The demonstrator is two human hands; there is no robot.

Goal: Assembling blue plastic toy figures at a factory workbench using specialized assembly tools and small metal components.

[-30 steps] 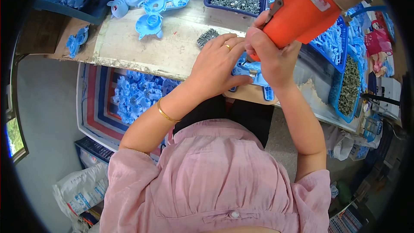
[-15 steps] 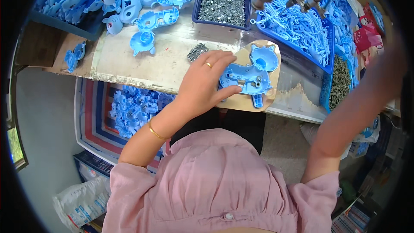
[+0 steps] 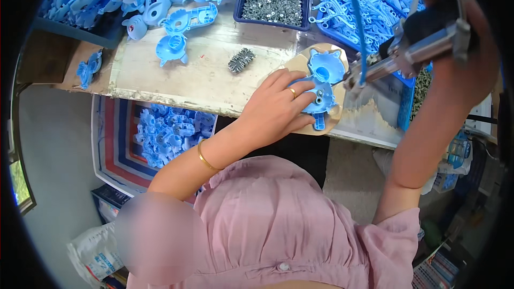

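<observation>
My left hand [image 3: 281, 104] lies over a blue plastic animal-shaped shell [image 3: 327, 65], its fingers bent across the left part and holding it down. The shell's hollow side faces up on a tan board [image 3: 338, 115] at the table's front edge. My right hand [image 3: 463, 59], raised at the right, is wrapped round a power screwdriver [image 3: 428, 45] with a metal front end and a black body. The screwdriver slants left, and its tip is close to the shell's right edge; I cannot tell whether they touch. A blue hose [image 3: 356, 16] crosses in front of the tip.
A dark bin of small screws [image 3: 273, 0] stands at the back, with a small pile of metal parts [image 3: 241, 60] nearer. Blue shells [image 3: 171, 48] lie at the left. A blue tray of slim blue parts [image 3: 348, 8] is behind the tool. Below the table, a striped container holds blue parts [image 3: 174, 134].
My right hand has brought the screwdriver down and left toward the shell. My left hand has shifted right, further over the shell.
</observation>
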